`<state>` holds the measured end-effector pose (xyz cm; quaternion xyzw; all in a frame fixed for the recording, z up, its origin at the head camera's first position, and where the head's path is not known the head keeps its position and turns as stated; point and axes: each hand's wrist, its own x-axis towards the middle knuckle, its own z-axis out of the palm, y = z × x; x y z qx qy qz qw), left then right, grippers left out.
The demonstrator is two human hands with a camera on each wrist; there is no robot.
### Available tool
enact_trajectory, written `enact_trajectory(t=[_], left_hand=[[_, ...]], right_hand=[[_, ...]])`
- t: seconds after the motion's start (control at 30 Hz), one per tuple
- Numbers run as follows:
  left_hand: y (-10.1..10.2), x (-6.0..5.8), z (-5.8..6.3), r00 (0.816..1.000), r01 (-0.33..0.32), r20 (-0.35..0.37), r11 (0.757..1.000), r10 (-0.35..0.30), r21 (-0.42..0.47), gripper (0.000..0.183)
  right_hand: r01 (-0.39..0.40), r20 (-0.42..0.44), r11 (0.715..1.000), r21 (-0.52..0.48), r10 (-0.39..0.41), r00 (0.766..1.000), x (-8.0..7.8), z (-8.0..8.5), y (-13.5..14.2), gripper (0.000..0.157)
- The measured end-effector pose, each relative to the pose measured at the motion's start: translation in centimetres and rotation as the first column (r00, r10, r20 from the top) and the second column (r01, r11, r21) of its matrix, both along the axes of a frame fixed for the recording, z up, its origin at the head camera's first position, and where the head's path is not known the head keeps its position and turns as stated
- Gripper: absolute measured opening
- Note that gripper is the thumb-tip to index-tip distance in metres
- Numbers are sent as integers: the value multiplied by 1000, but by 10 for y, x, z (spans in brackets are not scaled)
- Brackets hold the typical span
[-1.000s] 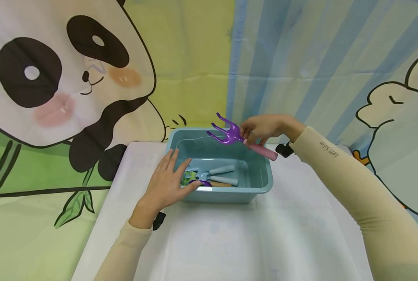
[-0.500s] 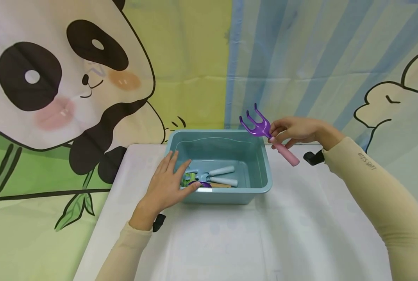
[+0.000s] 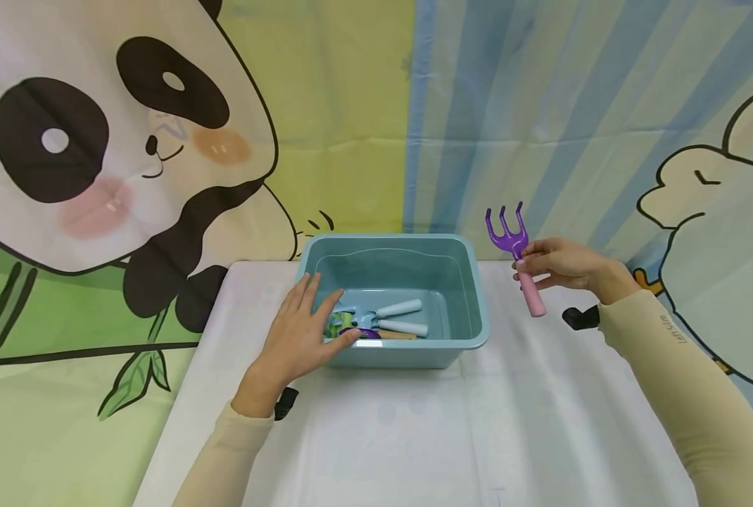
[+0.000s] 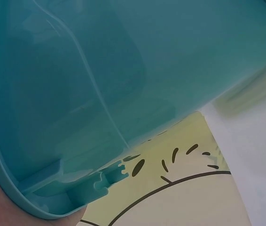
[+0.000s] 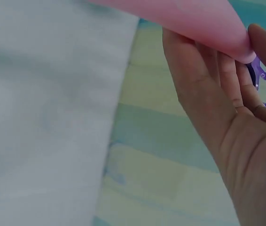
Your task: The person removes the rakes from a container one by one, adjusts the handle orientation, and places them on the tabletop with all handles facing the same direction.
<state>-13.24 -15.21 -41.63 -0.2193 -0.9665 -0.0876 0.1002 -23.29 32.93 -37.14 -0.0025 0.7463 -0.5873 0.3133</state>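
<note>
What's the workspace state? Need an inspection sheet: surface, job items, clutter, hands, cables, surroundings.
Surface: table has a white cover, wrinkled on the right.
Fork: purple head, pink handle; held right of the bin, tines toward the backdrop.
Bin: blue-green, upright; holds two pale-blue handles, a tan handle, and green and purple pieces, partly hidden.
Clutter: nothing seen.
Left hand: at the bin's near-left corner, fingers spread.
Right hand: pinches the fork near its neck.
Cables: nothing seen.
Surroundings: printed backdrop, panda on the left, blue stripes on the right.
</note>
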Motion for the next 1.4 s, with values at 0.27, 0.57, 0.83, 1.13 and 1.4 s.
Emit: enact_trajectory(t=[0.27, 0.57, 0.83, 1.13, 1.4], left_hand=[[0, 1, 1, 1000, 10, 13, 1000, -11, 15, 84], [0, 0, 3, 1000, -8, 26, 1000, 7, 15, 84], [1, 2, 4, 1000, -8, 25, 1000, 8, 12, 84], [2, 1, 2, 999, -14, 28, 1000, 14, 12, 84], [2, 2, 3, 1000, -15, 21, 1000, 15, 12, 84]], right_hand=[[138, 90, 990, -41, -134, 987, 8, -48, 17, 43], [242, 180, 970, -12, -236, 955, 8, -91, 18, 40], [239, 227, 970, 53, -245, 943, 7, -113, 12, 34], [244, 235, 964, 104, -262, 936, 4, -127, 13, 27], [214, 166, 962, 169, -242, 956, 5, -129, 8, 27]])
